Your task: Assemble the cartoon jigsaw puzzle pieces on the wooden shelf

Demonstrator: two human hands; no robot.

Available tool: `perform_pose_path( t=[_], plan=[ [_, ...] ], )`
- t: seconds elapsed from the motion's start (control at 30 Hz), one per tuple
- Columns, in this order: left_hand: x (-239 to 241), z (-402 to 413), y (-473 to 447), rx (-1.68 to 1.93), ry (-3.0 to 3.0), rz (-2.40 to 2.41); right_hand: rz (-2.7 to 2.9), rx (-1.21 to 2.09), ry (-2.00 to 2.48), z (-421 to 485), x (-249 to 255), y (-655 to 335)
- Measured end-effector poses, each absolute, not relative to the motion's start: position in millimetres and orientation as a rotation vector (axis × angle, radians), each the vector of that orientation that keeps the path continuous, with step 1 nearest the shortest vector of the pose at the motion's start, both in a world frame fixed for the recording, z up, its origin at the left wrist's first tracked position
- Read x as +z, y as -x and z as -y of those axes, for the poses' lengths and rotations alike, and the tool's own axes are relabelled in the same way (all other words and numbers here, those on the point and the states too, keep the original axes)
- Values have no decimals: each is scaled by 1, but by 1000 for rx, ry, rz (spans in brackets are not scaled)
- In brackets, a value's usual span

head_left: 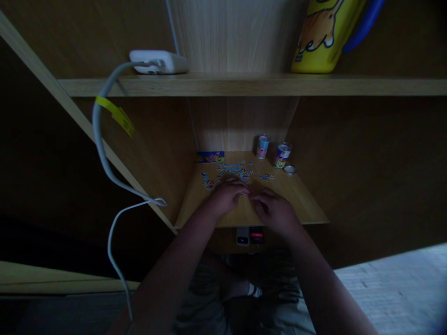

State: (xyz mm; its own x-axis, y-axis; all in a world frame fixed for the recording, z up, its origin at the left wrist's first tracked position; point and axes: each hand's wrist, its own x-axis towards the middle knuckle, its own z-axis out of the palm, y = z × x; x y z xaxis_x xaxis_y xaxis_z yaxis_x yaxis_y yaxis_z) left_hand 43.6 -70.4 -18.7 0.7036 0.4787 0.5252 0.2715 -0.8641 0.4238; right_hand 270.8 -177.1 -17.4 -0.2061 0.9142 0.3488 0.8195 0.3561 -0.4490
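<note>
Small blue jigsaw pieces (235, 170) lie scattered over the wooden desk surface, with a few apart at the left and a small cluster (267, 177) at the right. My left hand (228, 194) is just in front of the main spread, its fingers bent together. My right hand (275, 210) comes in from the other side, thumb and fingers pinched. The fingertips of both hands nearly meet low over the board. What is between them is too small and dark to make out. Some pieces are hidden behind my left hand.
Two printed cans (262, 147) (282, 156) stand at the back right, beside a round lid (289, 170). A picture strip (210, 157) lies at the back left. Overhead, a shelf (226, 84) carries a white device (160, 63) with a hanging cable and a yellow mug (316, 39).
</note>
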Motion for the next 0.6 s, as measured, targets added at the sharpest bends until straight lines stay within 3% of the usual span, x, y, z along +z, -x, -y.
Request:
perform_pose_path(
  t=[0.6],
  plan=[
    [-24, 67, -43, 946, -2586, -608, 2041, 190, 1415, 174, -19, -270]
  ],
)
